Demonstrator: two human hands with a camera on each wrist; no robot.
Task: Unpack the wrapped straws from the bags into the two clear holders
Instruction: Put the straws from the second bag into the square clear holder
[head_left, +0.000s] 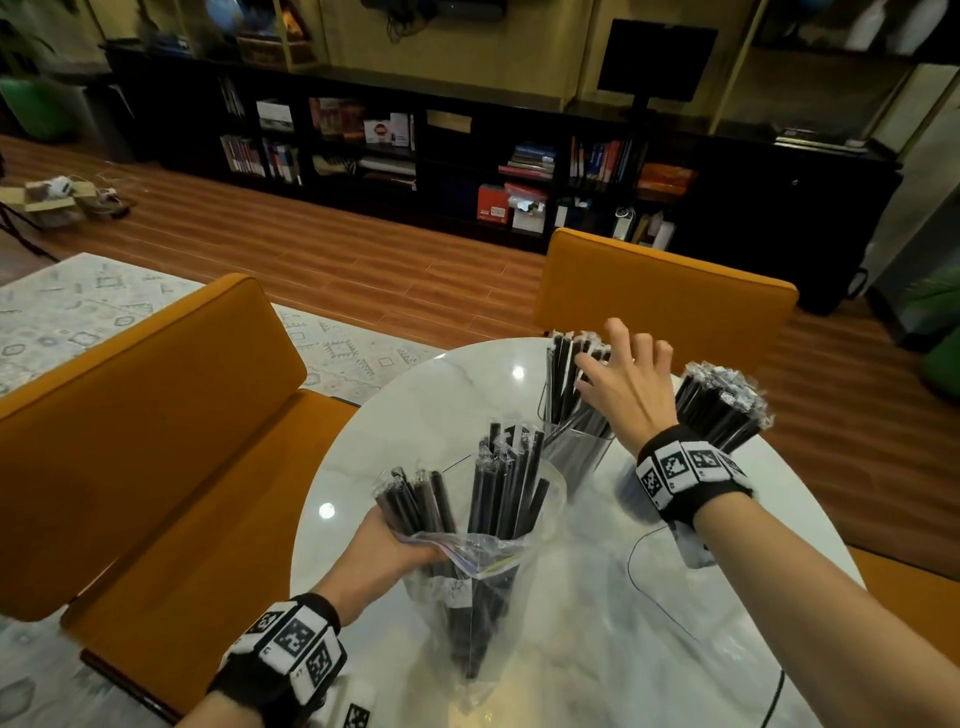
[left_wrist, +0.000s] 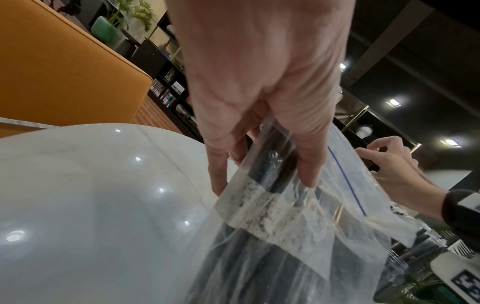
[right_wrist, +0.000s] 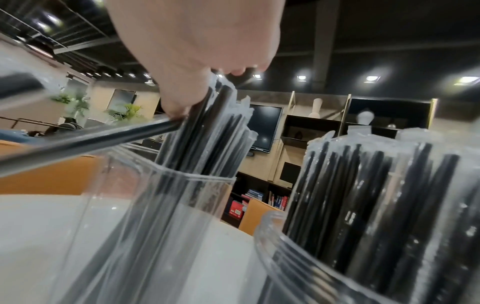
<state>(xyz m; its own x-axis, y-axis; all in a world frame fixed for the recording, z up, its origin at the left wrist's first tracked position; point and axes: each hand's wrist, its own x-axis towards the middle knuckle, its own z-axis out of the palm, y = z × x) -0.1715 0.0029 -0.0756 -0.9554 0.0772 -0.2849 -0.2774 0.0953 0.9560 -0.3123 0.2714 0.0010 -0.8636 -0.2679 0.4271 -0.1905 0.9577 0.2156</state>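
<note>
My left hand (head_left: 395, 551) (left_wrist: 259, 102) grips a clear zip bag (head_left: 498, 597) (left_wrist: 285, 226) of black wrapped straws (head_left: 509, 483), held upright over the table. A smaller bunch of straws (head_left: 415, 499) sticks up by the left thumb. My right hand (head_left: 628, 379) (right_wrist: 194, 51) lies with spread fingers on the tops of the straws standing in the left clear holder (head_left: 576, 452) (right_wrist: 155, 205); its thumb presses their side. The second clear holder (right_wrist: 285, 246), packed with straws (head_left: 722, 405), stands just right of that wrist.
The round white marble table (head_left: 441, 395) (left_wrist: 78, 185) carries a thin black cable (head_left: 654, 587) near the right forearm. Orange chairs stand to the left (head_left: 145, 415) and behind the table (head_left: 665, 291). A dark bookshelf lines the far wall.
</note>
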